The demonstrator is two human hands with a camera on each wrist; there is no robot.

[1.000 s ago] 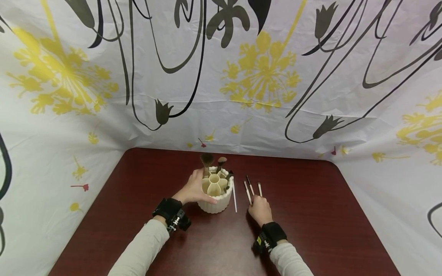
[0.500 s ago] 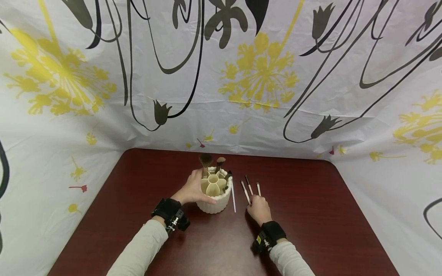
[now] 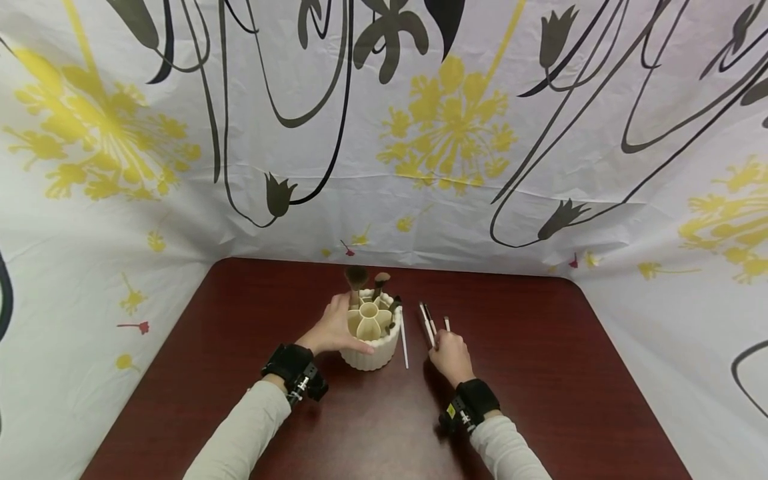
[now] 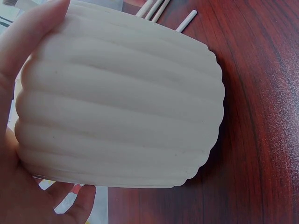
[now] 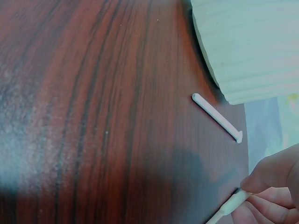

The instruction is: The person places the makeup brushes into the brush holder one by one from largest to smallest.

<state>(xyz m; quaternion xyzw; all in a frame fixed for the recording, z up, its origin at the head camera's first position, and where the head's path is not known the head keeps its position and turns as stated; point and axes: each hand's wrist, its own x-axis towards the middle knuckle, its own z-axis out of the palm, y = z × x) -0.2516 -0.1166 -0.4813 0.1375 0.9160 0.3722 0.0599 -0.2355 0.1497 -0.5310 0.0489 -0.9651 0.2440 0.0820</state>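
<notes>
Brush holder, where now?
In the head view, the brush holder is on the table below and slightly left of centre, gripped by the left hand, a white stick to its right.

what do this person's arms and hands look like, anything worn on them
The left sleeve and right sleeve are plain off-white. The left wristband and right wristband are black, each bearing a black device with silvery metal parts; the right one also shows a small yellow mark. The left hand and right hand wear no gloves.

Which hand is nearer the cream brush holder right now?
Left: the left hand grips the brush holder; the right hand is apart from it, off to its right, holding slim brushes.
</notes>
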